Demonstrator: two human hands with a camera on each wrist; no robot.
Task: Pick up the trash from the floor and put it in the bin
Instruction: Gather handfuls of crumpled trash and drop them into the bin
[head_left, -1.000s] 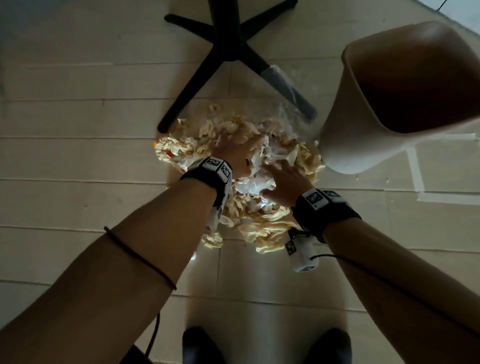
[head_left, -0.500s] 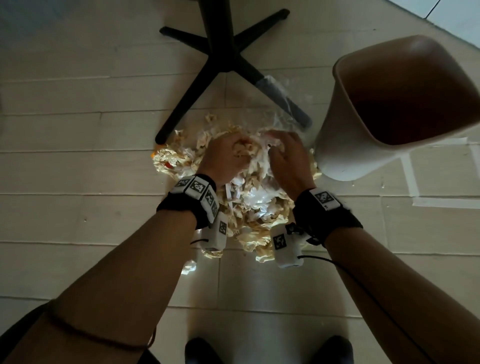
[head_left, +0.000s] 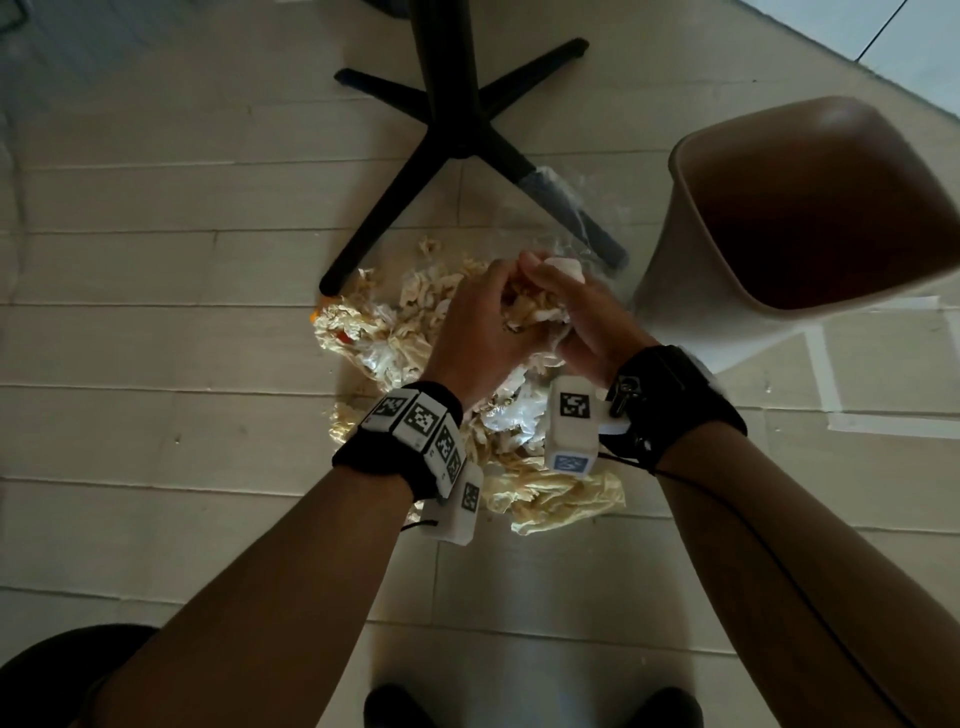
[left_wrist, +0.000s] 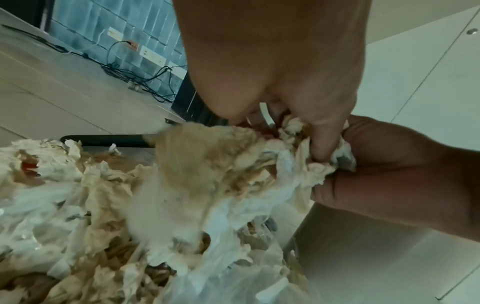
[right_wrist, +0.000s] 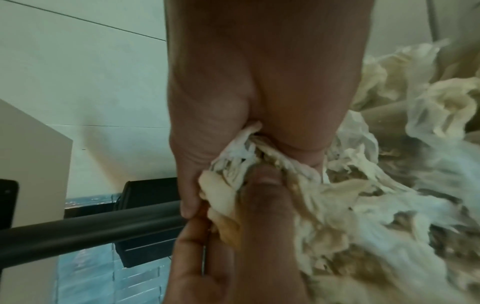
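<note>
A heap of crumpled, stained tissue and thin plastic trash lies on the floor in front of me. Both hands meet over its far side and clutch one bunch of it between them. My left hand curls round the bunch from the left, my right hand from the right. The left wrist view shows fingers dug into the wad; the right wrist view shows the same wad squeezed between the hands. The beige bin stands open just right of the hands.
A black star-shaped chair base stands just beyond the heap, one leg running behind the hands under clear plastic. White tape lines mark the floor right of the bin. My shoes show at the bottom edge.
The hands have closed together on a bunch of trash and drawn it up from the heap, shifting slightly right toward the bin.
</note>
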